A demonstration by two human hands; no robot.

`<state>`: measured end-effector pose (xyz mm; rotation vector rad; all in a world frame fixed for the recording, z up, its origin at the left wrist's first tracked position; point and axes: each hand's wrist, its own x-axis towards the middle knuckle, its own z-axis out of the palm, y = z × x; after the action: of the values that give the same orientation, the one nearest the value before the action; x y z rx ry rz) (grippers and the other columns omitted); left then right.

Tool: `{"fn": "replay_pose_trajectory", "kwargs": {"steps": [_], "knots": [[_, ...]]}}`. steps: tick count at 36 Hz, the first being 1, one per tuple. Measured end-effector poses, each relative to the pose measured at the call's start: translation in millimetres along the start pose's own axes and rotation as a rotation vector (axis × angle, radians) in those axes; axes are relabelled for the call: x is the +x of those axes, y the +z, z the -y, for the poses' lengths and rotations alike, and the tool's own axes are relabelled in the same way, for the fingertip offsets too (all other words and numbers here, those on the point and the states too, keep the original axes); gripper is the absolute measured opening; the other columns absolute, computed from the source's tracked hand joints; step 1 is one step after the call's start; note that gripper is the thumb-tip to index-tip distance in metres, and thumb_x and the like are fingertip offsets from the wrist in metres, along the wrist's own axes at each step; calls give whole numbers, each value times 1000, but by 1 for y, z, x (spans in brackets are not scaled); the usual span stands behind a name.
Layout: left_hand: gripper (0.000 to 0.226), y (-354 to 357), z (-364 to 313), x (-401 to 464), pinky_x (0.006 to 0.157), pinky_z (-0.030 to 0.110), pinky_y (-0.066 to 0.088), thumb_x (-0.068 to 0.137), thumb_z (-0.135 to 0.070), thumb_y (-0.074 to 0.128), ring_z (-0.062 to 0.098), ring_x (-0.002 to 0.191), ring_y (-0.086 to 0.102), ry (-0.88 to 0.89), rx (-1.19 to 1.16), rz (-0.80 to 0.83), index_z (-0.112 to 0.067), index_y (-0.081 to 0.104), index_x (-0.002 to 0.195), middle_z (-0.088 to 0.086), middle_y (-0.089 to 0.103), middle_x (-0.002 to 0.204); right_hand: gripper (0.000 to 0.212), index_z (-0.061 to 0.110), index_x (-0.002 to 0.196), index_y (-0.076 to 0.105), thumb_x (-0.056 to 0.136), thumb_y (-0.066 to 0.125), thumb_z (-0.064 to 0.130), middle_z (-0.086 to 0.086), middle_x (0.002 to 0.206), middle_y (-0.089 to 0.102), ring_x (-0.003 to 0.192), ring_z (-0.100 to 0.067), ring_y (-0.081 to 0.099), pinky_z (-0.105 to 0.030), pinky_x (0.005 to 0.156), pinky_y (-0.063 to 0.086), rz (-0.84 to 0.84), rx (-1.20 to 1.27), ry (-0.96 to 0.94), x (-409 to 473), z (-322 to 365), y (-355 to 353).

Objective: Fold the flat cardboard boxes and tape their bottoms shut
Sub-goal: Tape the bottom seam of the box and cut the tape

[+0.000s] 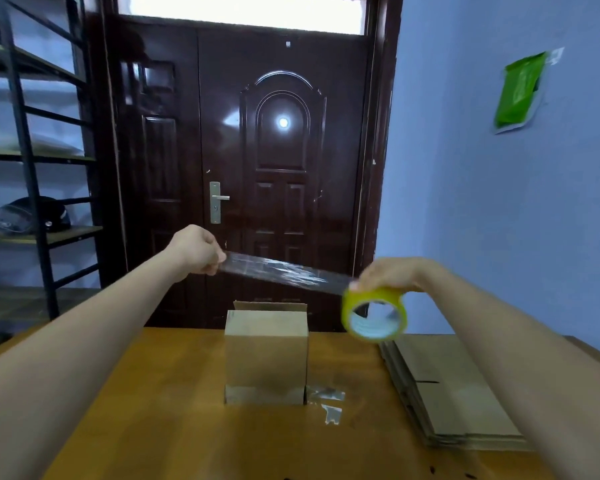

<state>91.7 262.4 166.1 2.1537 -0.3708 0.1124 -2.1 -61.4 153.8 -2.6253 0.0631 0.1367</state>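
Head view: both arms reached forward above the wooden desk [160,393]. The left hand [196,249] pinched the free end of a strip of clear tape [284,271], its grip closed on that end. The right hand [392,273] held the yellow-green tape roll [374,315] from above, its grip curled round the rim. The strip stretched taut between the two hands, in the air above the folded cardboard box [265,355]. The box stood upright near the desk's far edge, top flaps raised, with clear tape across its lower face. Loose tape scraps [328,401] lay on the desk just beside its right side. A stack of flat cardboard boxes [444,393] lay along the right edge.
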Motion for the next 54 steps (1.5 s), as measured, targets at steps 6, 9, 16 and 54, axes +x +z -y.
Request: {"fn": "replay_pose_trajectory", "kwargs": {"steps": [6,9,16,54], "knots": [[13,-3,4,4,82,42,51,93,-10,57,23,70,66,-102,43,115,-7,62,81,10,65,73,53,16,55,45,83,59,58,5,53,43,50,-9,42,-21,56,36,-109,-159,29,4,-7,12],[12,-4,12,3,88,51,48,96,-14,53,26,76,67,-172,25,172,-8,61,87,11,66,84,52,15,55,40,85,59,54,4,52,40,46,-6,39,-13,52,35,-113,-3,-41,0,-7,12],[10,-3,27,8,87,53,49,97,-7,49,28,87,65,-297,-258,191,-1,56,97,16,64,94,39,17,61,63,78,59,52,7,53,57,50,-6,53,-22,62,43,-17,373,-111,3,-11,7],[10,76,71,16,72,53,56,95,-16,57,30,95,66,-221,-808,141,-16,59,85,12,62,104,41,11,59,55,89,63,38,-2,60,50,55,-11,47,-20,59,40,-257,276,12,30,-42,16]]}}
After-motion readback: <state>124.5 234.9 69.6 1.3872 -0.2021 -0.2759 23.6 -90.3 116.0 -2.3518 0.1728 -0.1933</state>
